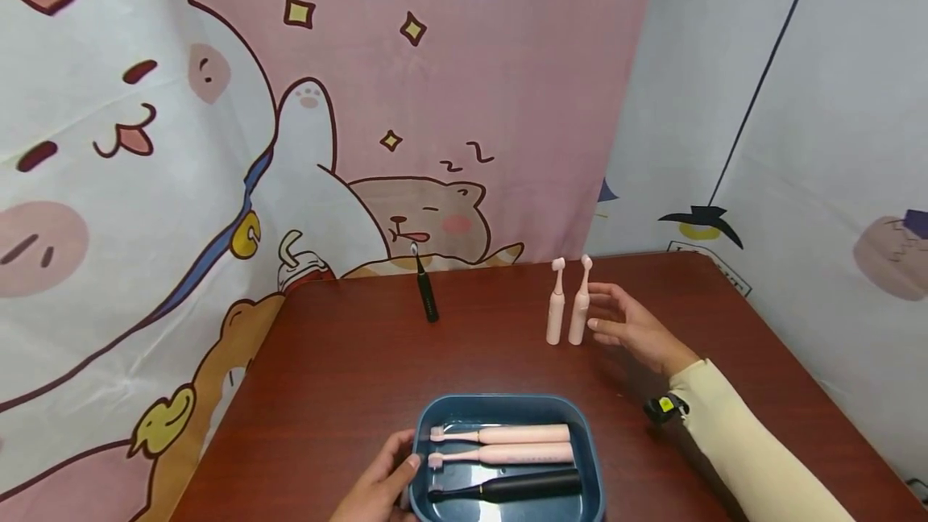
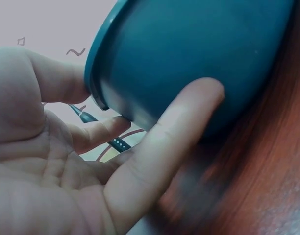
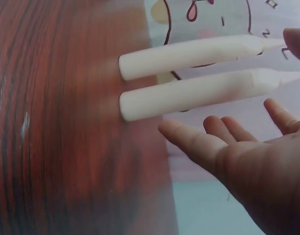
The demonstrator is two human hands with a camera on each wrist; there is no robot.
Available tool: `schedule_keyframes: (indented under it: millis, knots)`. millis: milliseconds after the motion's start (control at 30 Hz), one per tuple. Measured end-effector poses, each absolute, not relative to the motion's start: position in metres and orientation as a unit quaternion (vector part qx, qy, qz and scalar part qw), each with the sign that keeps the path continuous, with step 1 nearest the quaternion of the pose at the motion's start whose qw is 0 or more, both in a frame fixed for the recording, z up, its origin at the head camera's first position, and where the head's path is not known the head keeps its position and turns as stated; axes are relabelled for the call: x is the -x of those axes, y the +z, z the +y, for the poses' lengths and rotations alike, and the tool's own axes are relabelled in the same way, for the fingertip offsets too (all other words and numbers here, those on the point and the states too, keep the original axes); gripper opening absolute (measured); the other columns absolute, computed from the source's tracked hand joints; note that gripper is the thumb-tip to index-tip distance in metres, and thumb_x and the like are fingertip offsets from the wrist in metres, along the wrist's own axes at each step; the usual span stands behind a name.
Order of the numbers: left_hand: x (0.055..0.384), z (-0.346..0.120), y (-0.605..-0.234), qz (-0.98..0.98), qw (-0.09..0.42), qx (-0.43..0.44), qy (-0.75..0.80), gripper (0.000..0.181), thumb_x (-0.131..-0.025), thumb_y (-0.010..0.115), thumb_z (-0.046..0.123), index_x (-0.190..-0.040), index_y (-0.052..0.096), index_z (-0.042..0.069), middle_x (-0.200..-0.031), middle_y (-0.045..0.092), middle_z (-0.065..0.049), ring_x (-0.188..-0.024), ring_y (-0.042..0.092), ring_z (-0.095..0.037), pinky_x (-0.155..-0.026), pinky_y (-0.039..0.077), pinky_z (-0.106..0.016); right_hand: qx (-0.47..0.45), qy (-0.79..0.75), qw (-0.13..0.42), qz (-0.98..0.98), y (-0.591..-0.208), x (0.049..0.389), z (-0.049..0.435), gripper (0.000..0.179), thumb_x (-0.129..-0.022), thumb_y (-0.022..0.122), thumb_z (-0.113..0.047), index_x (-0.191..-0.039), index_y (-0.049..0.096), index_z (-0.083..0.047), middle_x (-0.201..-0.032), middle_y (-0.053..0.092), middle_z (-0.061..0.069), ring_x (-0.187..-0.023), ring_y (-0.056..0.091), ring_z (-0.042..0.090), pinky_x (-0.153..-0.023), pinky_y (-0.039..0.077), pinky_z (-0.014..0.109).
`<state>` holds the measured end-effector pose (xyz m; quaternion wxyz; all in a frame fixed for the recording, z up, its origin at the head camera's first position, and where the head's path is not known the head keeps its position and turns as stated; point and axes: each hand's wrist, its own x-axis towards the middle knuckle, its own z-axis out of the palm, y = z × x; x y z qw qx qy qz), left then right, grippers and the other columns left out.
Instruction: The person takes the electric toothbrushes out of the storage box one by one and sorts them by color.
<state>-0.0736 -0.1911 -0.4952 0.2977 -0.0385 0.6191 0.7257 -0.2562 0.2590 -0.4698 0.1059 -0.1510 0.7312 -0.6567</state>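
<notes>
Two pale pink electric toothbrushes (image 1: pixel 555 316) stand upright side by side on the table, in the right wrist view with their handles (image 3: pixel 189 95) close together. My right hand (image 1: pixel 634 329) is just right of them, fingers spread and apart from the handles. In the right wrist view, a fingertip (image 3: pixel 296 43) overlaps the neck of one; contact cannot be told. At the front, my left hand (image 1: pixel 384 478) holds the left side of a dark blue tray (image 1: pixel 493 405), its digits (image 2: pixel 164 132) against the outer wall. Inside lie two pink toothbrushes (image 1: pixel 525 435) and a black toothbrush (image 1: pixel 532 486).
Another black toothbrush (image 1: pixel 427 296) stands near the back of the brown table (image 1: pixel 348 369). Cartoon-printed cloth (image 1: pixel 536 103) hangs behind and at the left, and a pale wall covering (image 1: pixel 819 167) is at the right.
</notes>
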Motion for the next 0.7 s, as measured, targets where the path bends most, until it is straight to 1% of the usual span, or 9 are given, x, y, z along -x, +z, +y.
schedule_keyframes:
  millis: [100, 200, 333, 433, 533, 600, 700]
  knots:
    - [0.073, -0.191, -0.497, 0.623, 0.292, 0.031, 0.725, 0.050, -0.107, 0.045, 0.029, -0.150, 0.029, 0.012, -0.137, 0.041, -0.019, -0.101, 0.061, -0.027, -0.077, 0.059, -0.048, 0.153, -0.653, 0.100, 0.735, -0.465, 0.249, 0.258, 0.073, -0.094, 0.068, -0.019, -0.153, 0.025, -0.013, -0.151, 0.033, 0.022, -0.138, 0.035, 0.048, -0.095, 0.054, 0.046]
    - [0.072, -0.190, -0.499, 0.629, 0.282, 0.018, 0.725, 0.050, -0.106, 0.046, 0.030, -0.150, 0.029, 0.012, -0.137, 0.042, -0.020, -0.098, 0.063, -0.027, -0.073, 0.059, -0.046, 0.145, -0.642, 0.091, 0.747, -0.457, 0.242, 0.254, 0.078, -0.093, 0.070, -0.023, -0.154, 0.022, -0.013, -0.151, 0.033, 0.022, -0.139, 0.033, 0.049, -0.097, 0.052, 0.051]
    - [0.072, -0.191, -0.500, 0.634, 0.271, 0.006, 0.724, 0.050, -0.106, 0.046, 0.030, -0.150, 0.029, 0.013, -0.136, 0.044, -0.019, -0.094, 0.066, -0.029, -0.067, 0.059, -0.043, 0.127, -0.623, 0.083, 0.767, -0.446, 0.232, 0.250, 0.084, -0.091, 0.073, -0.027, -0.154, 0.019, -0.013, -0.152, 0.030, 0.023, -0.141, 0.032, 0.048, -0.098, 0.052, 0.051]
    - [0.073, -0.191, -0.499, 0.635, 0.275, 0.020, 0.721, 0.051, -0.106, 0.047, 0.032, -0.150, 0.031, 0.014, -0.135, 0.045, -0.017, -0.094, 0.065, -0.028, -0.069, 0.060, -0.044, 0.128, -0.611, 0.083, 0.777, -0.439, 0.223, 0.246, 0.085, -0.091, 0.073, -0.027, -0.154, 0.018, -0.013, -0.152, 0.030, 0.023, -0.141, 0.032, 0.047, -0.098, 0.052, 0.049]
    - [0.073, -0.191, -0.498, 0.640, 0.279, 0.031, 0.715, 0.051, -0.105, 0.048, 0.032, -0.150, 0.031, 0.015, -0.136, 0.045, -0.018, -0.095, 0.065, -0.028, -0.071, 0.060, -0.046, 0.145, -0.600, 0.082, 0.783, -0.432, 0.215, 0.241, 0.082, -0.091, 0.072, -0.027, -0.153, 0.020, -0.013, -0.151, 0.032, 0.023, -0.139, 0.035, 0.046, -0.097, 0.053, 0.047]
    - [0.073, -0.190, -0.497, 0.639, 0.281, 0.039, 0.715, 0.050, -0.105, 0.048, 0.031, -0.149, 0.032, 0.015, -0.136, 0.045, -0.017, -0.096, 0.064, -0.028, -0.073, 0.060, -0.048, 0.155, -0.589, 0.077, 0.789, -0.429, 0.211, 0.239, 0.080, -0.092, 0.071, -0.027, -0.153, 0.022, -0.013, -0.149, 0.034, 0.023, -0.137, 0.036, 0.045, -0.095, 0.054, 0.044]
    - [0.073, -0.190, -0.498, 0.635, 0.286, 0.047, 0.716, 0.050, -0.105, 0.048, 0.031, -0.150, 0.032, 0.015, -0.137, 0.044, -0.018, -0.098, 0.063, -0.028, -0.075, 0.060, -0.049, 0.158, -0.579, 0.070, 0.796, -0.425, 0.206, 0.237, 0.078, -0.092, 0.071, -0.028, -0.152, 0.023, -0.013, -0.148, 0.035, 0.023, -0.137, 0.038, 0.045, -0.095, 0.054, 0.045]
